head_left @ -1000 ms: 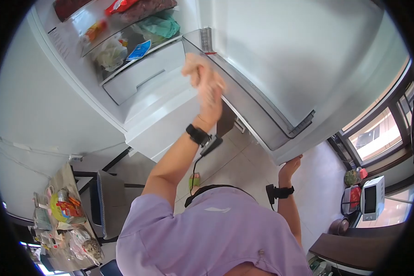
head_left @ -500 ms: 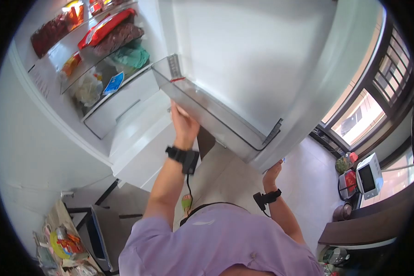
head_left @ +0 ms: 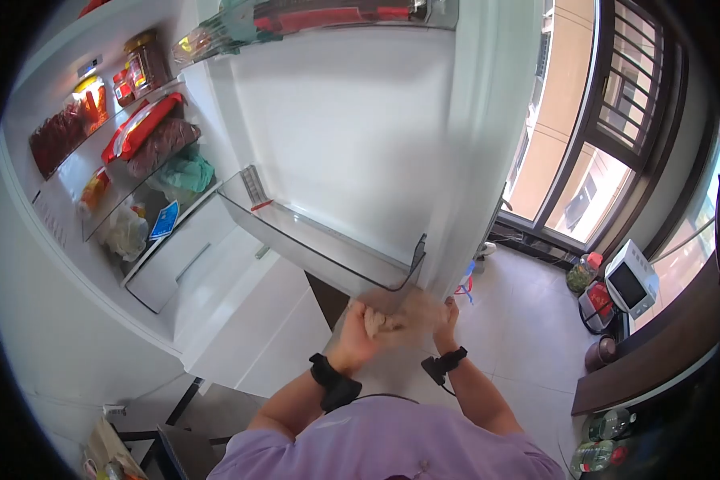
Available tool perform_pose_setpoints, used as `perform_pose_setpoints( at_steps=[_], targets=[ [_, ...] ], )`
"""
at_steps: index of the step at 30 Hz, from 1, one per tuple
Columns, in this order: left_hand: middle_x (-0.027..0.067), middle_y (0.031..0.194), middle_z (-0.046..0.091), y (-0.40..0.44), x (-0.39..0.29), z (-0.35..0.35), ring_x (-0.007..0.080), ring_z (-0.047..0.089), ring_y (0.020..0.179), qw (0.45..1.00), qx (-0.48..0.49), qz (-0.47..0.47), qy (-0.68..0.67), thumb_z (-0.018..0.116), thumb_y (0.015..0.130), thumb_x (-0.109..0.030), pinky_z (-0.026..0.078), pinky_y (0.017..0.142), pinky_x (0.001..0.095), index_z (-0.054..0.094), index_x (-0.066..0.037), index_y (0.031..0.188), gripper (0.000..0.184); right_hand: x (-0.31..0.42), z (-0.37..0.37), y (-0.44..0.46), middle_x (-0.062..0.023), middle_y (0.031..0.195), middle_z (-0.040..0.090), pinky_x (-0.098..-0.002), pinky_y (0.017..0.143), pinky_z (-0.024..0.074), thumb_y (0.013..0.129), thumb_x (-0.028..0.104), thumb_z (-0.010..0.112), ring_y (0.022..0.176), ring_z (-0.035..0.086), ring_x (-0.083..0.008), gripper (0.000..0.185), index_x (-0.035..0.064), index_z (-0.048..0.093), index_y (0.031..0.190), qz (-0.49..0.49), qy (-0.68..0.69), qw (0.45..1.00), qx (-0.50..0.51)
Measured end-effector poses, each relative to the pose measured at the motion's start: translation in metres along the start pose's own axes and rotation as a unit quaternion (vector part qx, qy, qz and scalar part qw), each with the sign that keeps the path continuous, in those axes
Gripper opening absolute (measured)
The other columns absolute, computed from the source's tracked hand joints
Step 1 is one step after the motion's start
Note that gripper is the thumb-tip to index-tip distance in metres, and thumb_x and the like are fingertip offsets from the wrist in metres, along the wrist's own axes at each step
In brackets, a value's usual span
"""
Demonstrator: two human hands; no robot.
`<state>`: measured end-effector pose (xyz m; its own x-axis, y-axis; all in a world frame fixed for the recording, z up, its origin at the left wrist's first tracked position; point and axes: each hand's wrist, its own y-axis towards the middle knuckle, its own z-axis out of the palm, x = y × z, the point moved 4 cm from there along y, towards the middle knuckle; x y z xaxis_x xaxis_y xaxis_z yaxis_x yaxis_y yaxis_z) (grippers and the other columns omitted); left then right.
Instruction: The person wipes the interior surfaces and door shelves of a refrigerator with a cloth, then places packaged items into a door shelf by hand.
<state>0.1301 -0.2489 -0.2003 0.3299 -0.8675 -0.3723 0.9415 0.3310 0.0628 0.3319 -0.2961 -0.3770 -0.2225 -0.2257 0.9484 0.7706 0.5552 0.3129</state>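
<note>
My left hand [head_left: 360, 330] is low in front of the open fridge door [head_left: 336, 144], just below the clear door shelf [head_left: 320, 254]. Its fingers are smeared by motion, with a beige blur between it and the door's lower corner. My right hand [head_left: 446, 326] is at that lower corner, its fingers bent round the edge. Both wrists wear black straps. In the fridge, left of the door, are a red packet [head_left: 146, 126], a green bag [head_left: 186, 172], a blue packet [head_left: 165, 221] and a white drawer [head_left: 248, 320] that is pulled out.
A window [head_left: 592, 184] is at the right. Beneath it are a white microwave [head_left: 632, 276], a jar with a pink lid [head_left: 584, 274] and a brown pot [head_left: 600, 352]. Bottles [head_left: 612, 424] lie at the lower right. Part of a table [head_left: 108, 448] shows at the lower left.
My left hand has moved from beside the drawer, under the door shelf, to near my right hand. The view has turned right, showing more of the window and an upper door shelf.
</note>
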Motion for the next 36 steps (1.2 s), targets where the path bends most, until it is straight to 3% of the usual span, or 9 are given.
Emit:
perform_pose_setpoints(
  at_steps=[6,10,13,19,23,25,29,32,36],
  targets=[
    [0.0103,0.12,0.052,-0.008,0.015,-0.032,0.0224,0.053,0.11,0.995,-0.079,-0.048,-0.034,0.041,0.093,-0.029,0.04,0.098,0.0349,0.044,-0.004,0.123,0.04,0.02,0.008,-0.002,-0.0136,0.087,0.061,-0.0373,0.069,0.0466,0.089,0.022,0.035,0.077,0.058,-0.0248,0.036,-0.0028,0.052,0.109,-0.025,0.091,0.995,0.032],
    [0.0133,0.12,0.052,-0.042,-0.004,-0.01,0.0264,0.052,0.11,0.929,-0.07,0.144,0.335,0.042,0.09,-0.031,0.04,0.098,0.0402,0.048,-0.002,0.117,0.04,0.02,-0.001,-0.014,-0.0089,0.082,0.057,-0.0327,0.062,0.0443,0.092,0.021,0.033,0.069,0.053,-0.0183,0.037,-0.0032,0.048,0.115,-0.006,0.026,0.999,0.025],
    [0.0156,0.121,0.051,-0.064,-0.018,-0.026,0.0303,0.051,0.111,0.947,-0.141,0.144,0.251,0.045,0.086,-0.033,0.038,0.098,0.0434,0.048,-0.001,0.114,0.043,0.021,0.0,-0.024,-0.0058,0.099,0.059,-0.0273,0.075,0.0441,0.093,0.055,0.033,0.087,0.055,-0.0141,0.063,-0.0024,0.05,0.114,-0.032,0.002,0.999,0.019],
    [0.0175,0.12,0.051,-0.108,-0.062,-0.001,0.0332,0.048,0.113,0.989,-0.063,0.114,0.067,0.053,0.08,-0.029,0.037,0.098,0.0449,0.047,0.003,0.116,0.048,0.011,0.0,-0.04,0.0023,0.078,0.054,-0.0225,0.053,0.0356,0.093,0.053,0.035,0.064,0.046,-0.0059,0.056,0.0019,0.053,0.105,-0.018,-0.011,0.999,-0.05],
    [0.015,0.119,0.052,-0.154,-0.09,0.0,0.0312,0.05,0.111,0.853,-0.017,0.3,0.426,0.055,0.08,-0.015,0.038,0.097,0.0418,0.046,0.003,0.117,0.042,-0.008,-0.004,-0.045,0.007,0.062,0.042,-0.021,0.047,0.0281,0.096,0.042,0.034,0.054,0.037,-0.003,0.041,0.0057,0.053,0.095,-0.047,-0.023,0.996,-0.066],
    [0.014,0.118,0.052,-0.17,-0.096,-0.007,0.03,0.05,0.11,0.956,-0.007,0.214,0.201,0.055,0.081,-0.008,0.039,0.096,0.0395,0.047,0.003,0.117,0.038,0.017,0.004,-0.052,0.0065,0.061,0.041,-0.0219,0.048,0.0289,0.096,0.038,0.034,0.054,0.037,-0.0041,0.038,0.0056,0.053,0.09,-0.055,-0.04,0.994,-0.087],
    [0.0142,0.113,0.054,-0.207,-0.12,-0.033,0.0261,0.054,0.106,0.99,-0.076,0.094,0.07,0.054,0.082,-0.006,0.043,0.093,0.0373,0.047,0.002,0.116,0.036,0.045,0.008,-0.07,0.0046,0.063,0.044,-0.0237,0.05,0.0324,0.096,0.033,0.037,0.056,0.039,-0.0063,0.034,0.0047,0.054,0.086,-0.04,-0.049,0.995,-0.081],
    [0.0155,0.117,0.054,-0.233,-0.128,-0.056,0.0297,0.054,0.108,0.951,-0.211,0.089,0.208,0.051,0.086,-0.012,0.046,0.09,0.04,0.044,0.002,0.121,0.039,0.047,0.01,-0.088,0.003,0.066,0.048,-0.023,0.054,0.0356,0.095,0.025,0.043,0.059,0.042,-0.0069,0.025,0.0047,0.054,0.086,-0.025,-0.037,0.987,-0.156],
    [0.0132,0.115,0.054,-0.26,-0.127,-0.056,0.0255,0.054,0.108,0.968,-0.116,0.017,0.222,0.053,0.086,-0.009,0.047,0.088,0.0372,0.046,0.0,0.116,0.032,0.105,0.038,-0.167,-0.002,0.079,0.055,-0.0226,0.064,0.0404,0.09,0.014,0.052,0.07,0.048,-0.0086,0.011,0.0033,0.054,0.092,-0.065,-0.115,0.919,-0.371]
  ],
)
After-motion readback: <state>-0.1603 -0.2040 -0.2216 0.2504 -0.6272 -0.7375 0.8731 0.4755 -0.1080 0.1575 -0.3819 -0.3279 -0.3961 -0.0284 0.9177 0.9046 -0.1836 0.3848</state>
